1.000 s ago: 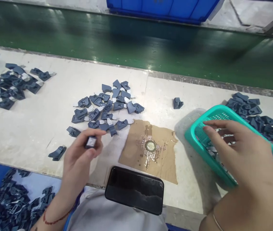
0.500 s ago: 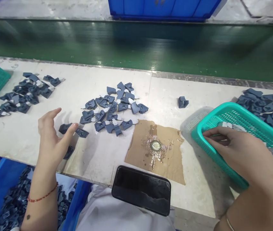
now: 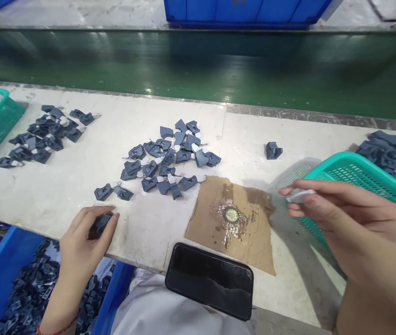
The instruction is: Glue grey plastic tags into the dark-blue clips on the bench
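My left hand [image 3: 88,232] is closed around a dark grey-blue plastic piece [image 3: 103,221] at the table's front edge. In my right hand [image 3: 344,223], a small white plastic piece [image 3: 298,196] is pinched between thumb and fingers, above the near-left corner of a green basket [image 3: 349,160]. Just beyond my left hand lies a pair of dark pieces [image 3: 113,191] linked by a white part. A pile of similar dark pieces with white parts [image 3: 166,160] covers the middle of the table. Brown cardboard [image 3: 246,251] with a wet, shiny round spot [image 3: 231,214] lies between my hands.
A black phone [image 3: 210,281] rests at the front edge. Another dark-piece cluster [image 3: 44,132] lies left, beside a second green basket [image 3: 4,118]. One dark piece [image 3: 273,150] stands alone; more [image 3: 389,149] are heaped far right. A blue bin [image 3: 7,274] sits below left.
My left hand has moved down toward the front edge and closed on a dark piece. My right hand has come up out of the green basket with a white piece.
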A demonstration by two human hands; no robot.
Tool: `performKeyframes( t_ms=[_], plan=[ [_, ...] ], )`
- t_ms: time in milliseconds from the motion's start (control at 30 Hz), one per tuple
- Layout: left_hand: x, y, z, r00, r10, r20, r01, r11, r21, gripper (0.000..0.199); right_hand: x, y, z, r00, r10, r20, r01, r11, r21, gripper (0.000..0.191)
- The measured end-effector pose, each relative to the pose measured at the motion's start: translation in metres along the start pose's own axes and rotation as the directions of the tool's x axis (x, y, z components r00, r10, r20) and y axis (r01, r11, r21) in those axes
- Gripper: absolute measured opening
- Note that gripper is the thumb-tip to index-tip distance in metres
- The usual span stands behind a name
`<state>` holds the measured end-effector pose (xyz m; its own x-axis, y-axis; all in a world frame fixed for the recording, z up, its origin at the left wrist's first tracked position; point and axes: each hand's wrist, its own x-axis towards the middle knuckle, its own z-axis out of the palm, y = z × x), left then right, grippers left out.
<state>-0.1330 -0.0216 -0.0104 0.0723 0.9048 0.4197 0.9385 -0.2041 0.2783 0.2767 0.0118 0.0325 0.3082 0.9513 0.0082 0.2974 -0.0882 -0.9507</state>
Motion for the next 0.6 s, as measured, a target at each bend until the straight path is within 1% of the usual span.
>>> performKeyframes(
  t_ms=[33, 100, 167, 233, 300, 367, 400, 433, 500, 533, 600],
  plan=[
    [0.001, 0.003, 0.000, 1.000, -0.019, -0.021, 0.019, 1.000, -0.023, 0.009, -0.001, -0.001, 0.003, 0.996, 0.039, 0.083, -0.043, 0.998, 0.043, 0.022],
    [0.003, 0.011, 0.000, 0.994, -0.102, -0.030, 0.099, 0.991, -0.089, 0.009, -0.001, -0.003, 0.009, 0.973, 0.096, 0.212, -0.119, 0.988, 0.096, 0.023],
    [0.006, 0.018, 0.000, 0.974, -0.224, -0.007, 0.221, 0.966, -0.134, 0.012, -0.002, -0.004, 0.015, 0.953, 0.129, 0.273, -0.157, 0.984, 0.084, 0.021],
    [0.013, 0.023, 0.000, 0.954, -0.300, 0.008, 0.299, 0.947, -0.116, 0.020, -0.003, -0.005, 0.020, 0.942, 0.146, 0.303, -0.168, 0.985, 0.048, 0.021],
    [0.021, 0.026, 0.002, 0.957, -0.288, 0.042, 0.290, 0.954, -0.073, 0.029, -0.004, -0.006, 0.024, 0.942, 0.128, 0.310, -0.138, 0.990, 0.009, 0.023],
    [0.028, 0.028, 0.004, 0.956, -0.260, 0.138, 0.268, 0.963, -0.042, 0.036, -0.005, -0.006, 0.026, 0.944, 0.098, 0.316, -0.093, 0.995, -0.029, 0.025],
    [0.030, 0.029, 0.005, 0.946, -0.262, 0.190, 0.272, 0.962, -0.029, 0.036, -0.005, -0.005, 0.026, 0.943, 0.081, 0.322, -0.071, 0.997, -0.044, 0.025],
    [0.031, 0.029, 0.005, 0.934, -0.272, 0.230, 0.284, 0.959, -0.018, 0.035, -0.005, -0.005, 0.027, 0.942, 0.067, 0.330, -0.052, 0.997, -0.055, 0.025],
    [0.031, 0.028, 0.006, 0.921, -0.282, 0.267, 0.294, 0.956, -0.005, 0.028, -0.005, -0.003, 0.026, 0.937, 0.051, 0.345, -0.028, 0.997, -0.072, 0.024],
    [0.030, 0.027, 0.006, 0.925, -0.264, 0.272, 0.279, 0.960, -0.016, 0.024, -0.005, -0.003, 0.026, 0.935, 0.048, 0.351, -0.022, 0.997, -0.078, 0.023],
    [0.027, 0.024, 0.007, 0.947, -0.171, 0.273, 0.196, 0.978, -0.066, 0.017, -0.005, -0.002, 0.026, 0.931, 0.046, 0.362, -0.021, 0.997, -0.073, 0.022]
  ],
)
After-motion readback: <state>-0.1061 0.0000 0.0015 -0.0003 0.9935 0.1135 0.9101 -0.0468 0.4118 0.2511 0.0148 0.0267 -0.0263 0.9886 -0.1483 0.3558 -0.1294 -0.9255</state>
